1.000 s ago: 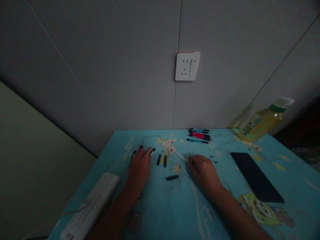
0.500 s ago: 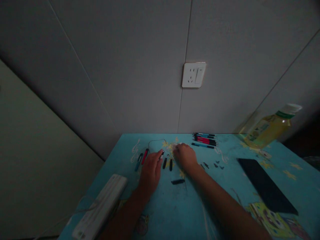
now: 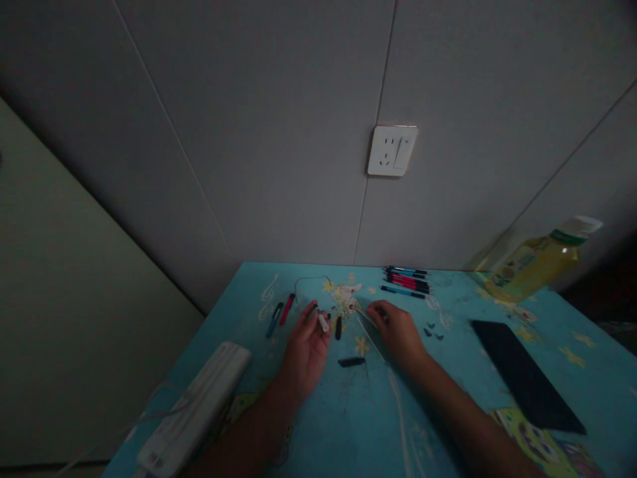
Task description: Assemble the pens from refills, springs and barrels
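Observation:
My left hand point(image 3: 304, 348) is turned partly palm up, its fingers closed around a small white-and-dark pen part point(image 3: 323, 322). My right hand point(image 3: 399, 334) pinches a thin pale rod point(image 3: 365, 315), which looks like a pen refill. A second thin pale rod point(image 3: 371, 338) lies on the table just left of that hand. Between the hands are a black grip-like piece point(image 3: 338, 328) and, nearer me, another black piece point(image 3: 352, 362). Left of my left hand lie a blue pen barrel point(image 3: 274, 320) and a red pen barrel point(image 3: 287, 309).
Several blue and red pens point(image 3: 405, 280) lie in a row at the back. Small dark clips point(image 3: 430, 330) sit right of my right hand. A black flat board point(image 3: 527, 375), a yellow bottle point(image 3: 537, 265) and a white power strip point(image 3: 196, 408) are farther out on the blue tablecloth point(image 3: 338, 431).
My left hand has turned palm upward, showing the white part. My right hand has drawn back toward me and right, now with the thin rod. One black piece beside the left hand no longer shows.

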Demonstrator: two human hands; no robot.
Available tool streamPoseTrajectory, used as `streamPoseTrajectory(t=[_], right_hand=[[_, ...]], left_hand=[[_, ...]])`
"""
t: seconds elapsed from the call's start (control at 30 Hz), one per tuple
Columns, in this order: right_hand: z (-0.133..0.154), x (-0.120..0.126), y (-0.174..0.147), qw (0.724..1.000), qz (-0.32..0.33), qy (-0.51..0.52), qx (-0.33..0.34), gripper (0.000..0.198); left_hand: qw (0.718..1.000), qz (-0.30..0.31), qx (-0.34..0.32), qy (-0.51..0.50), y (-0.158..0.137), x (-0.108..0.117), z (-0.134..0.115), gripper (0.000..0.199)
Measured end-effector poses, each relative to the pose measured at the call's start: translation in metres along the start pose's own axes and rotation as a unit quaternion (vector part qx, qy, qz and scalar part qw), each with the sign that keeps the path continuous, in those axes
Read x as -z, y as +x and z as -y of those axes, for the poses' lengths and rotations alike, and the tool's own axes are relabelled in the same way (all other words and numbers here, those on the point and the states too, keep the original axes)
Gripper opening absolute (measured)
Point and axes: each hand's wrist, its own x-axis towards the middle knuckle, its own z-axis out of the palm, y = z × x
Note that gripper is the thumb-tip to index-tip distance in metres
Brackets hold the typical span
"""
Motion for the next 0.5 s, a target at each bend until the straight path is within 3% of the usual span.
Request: streamPoseTrajectory(t=[0.13,0.33,0.43,0.5], right_hand=[[0.016,0.004,-0.027,0.992,-0.013,0.121,-0.013,0.027],[0.053,0.005,-0.042,0.963,-0.035,0.264,-0.032,0.026],[0.056,0.006,-0.042,0.936,-0.025,0.343,-0.077,0.026],[0.052,0.006,-0.041,0.899,-0.008,0.424,-0.112,0.026]], left_hand=[[0.998,0.001,0.033,-0.049,-0.002,-0.002,-0.001,0.022],[0.998,-0.03,0.033,-0.033,-0.005,-0.001,0.003,0.016],[0.999,-0.037,0.021,-0.019,-0.003,-0.001,0.006,0.018],[1.0,-0.022,0.02,-0.004,-0.002,0.0,0.007,0.02]])
